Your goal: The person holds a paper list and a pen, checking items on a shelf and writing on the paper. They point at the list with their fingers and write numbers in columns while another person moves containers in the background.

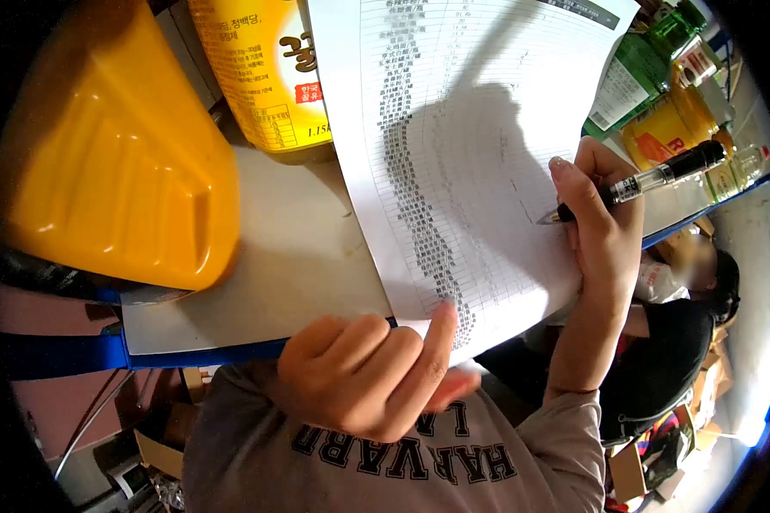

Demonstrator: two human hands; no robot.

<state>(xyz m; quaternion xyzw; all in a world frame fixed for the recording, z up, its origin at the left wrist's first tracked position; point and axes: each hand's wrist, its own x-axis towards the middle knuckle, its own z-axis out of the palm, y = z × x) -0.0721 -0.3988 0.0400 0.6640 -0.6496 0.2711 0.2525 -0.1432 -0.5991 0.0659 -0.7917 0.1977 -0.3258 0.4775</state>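
Note:
A printed paper sheet [505, 171] with a long table of rows lies on the shelf and reaches past its front edge. My right hand [603, 214] grips a black pen [659, 178] with a clear barrel, its tip right at the sheet's right part. Short handwritten strokes show left of the tip. My left hand [368, 368] is at the sheet's lower end, index finger stretched out onto the printed column, thumb apart and the other fingers curled. Nothing shows in it. Shadow covers part of the sheet.
A large orange-yellow jug [120, 162] stands at the left. Beside it is a yellow-labelled container [265, 77]. Green bottles [637, 77] and an orange-labelled jar [672, 124] stand at the right. Past the blue shelf edge [214, 355], a person in black [667, 359] is low among cardboard boxes.

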